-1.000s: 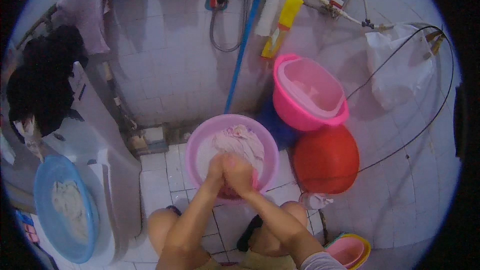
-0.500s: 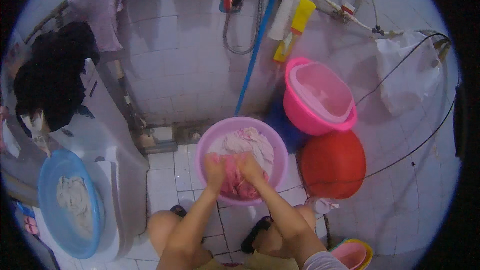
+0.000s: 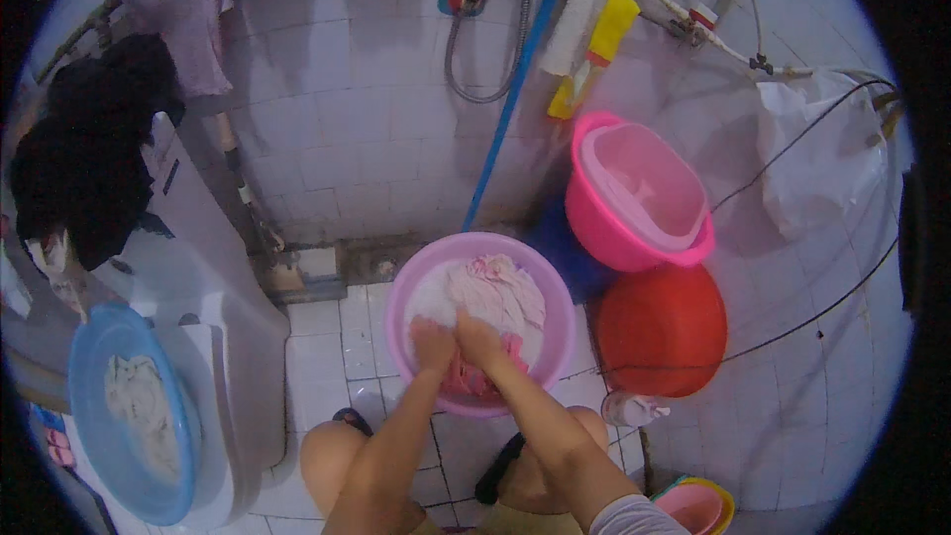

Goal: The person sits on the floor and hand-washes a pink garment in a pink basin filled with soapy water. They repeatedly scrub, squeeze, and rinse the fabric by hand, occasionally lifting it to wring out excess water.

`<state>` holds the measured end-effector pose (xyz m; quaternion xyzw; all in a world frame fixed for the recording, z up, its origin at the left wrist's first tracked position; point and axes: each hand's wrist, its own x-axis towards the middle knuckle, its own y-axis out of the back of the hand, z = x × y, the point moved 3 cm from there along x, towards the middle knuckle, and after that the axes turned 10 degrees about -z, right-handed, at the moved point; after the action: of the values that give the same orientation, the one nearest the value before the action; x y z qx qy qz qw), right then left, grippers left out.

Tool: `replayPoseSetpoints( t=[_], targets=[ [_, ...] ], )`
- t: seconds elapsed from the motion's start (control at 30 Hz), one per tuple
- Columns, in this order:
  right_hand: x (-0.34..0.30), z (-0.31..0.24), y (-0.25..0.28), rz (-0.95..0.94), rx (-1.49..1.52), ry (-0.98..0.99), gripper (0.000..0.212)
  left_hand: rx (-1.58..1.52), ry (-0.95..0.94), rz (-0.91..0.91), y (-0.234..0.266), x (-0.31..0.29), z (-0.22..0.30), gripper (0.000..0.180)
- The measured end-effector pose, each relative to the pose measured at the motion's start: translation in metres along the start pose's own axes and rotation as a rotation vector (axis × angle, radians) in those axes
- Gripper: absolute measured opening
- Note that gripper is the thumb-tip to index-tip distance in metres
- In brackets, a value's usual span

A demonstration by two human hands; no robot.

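A light purple basin (image 3: 565,337) stands on the floor between my knees, with foamy water inside. My left hand (image 3: 432,345) and my right hand (image 3: 479,339) are close together in it, closed on a deep pink cloth (image 3: 474,378) that bunches below them near the basin's front wall. Suds and the hands themselves hide most of the fingertips. Beyond my right hand lies a pale pink patterned cloth (image 3: 500,295), wet and crumpled against the far right side.
A blue basin (image 3: 183,406) with pale cloth rests on a white appliance (image 3: 260,376) at left. To the right, a bright pink basin (image 3: 584,208) sits above a red basin (image 3: 664,332). A blue pole (image 3: 515,89) leans on the tiled wall, near a hanging shower hose (image 3: 454,69).
My hands have come closer together and lower in the basin. The deep pink cloth, stretched between them before, is now bunched and more covered. The view has shifted slightly.
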<state>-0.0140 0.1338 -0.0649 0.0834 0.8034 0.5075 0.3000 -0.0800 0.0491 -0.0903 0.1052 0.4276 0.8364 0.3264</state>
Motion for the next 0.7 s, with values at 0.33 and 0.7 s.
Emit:
replayPoseSetpoints(
  t=[0.33,0.7],
  targets=[
    [-0.055,-0.013,0.062,0.263,0.902,0.199,0.031,-1.684,0.149,-0.657,0.036,-0.008,0.037,0.035],
    [-0.055,-0.009,0.082,0.61,0.346,-0.195,0.029,-1.746,0.153,-0.562,-0.045,-0.006,0.034,0.036]
  ],
)
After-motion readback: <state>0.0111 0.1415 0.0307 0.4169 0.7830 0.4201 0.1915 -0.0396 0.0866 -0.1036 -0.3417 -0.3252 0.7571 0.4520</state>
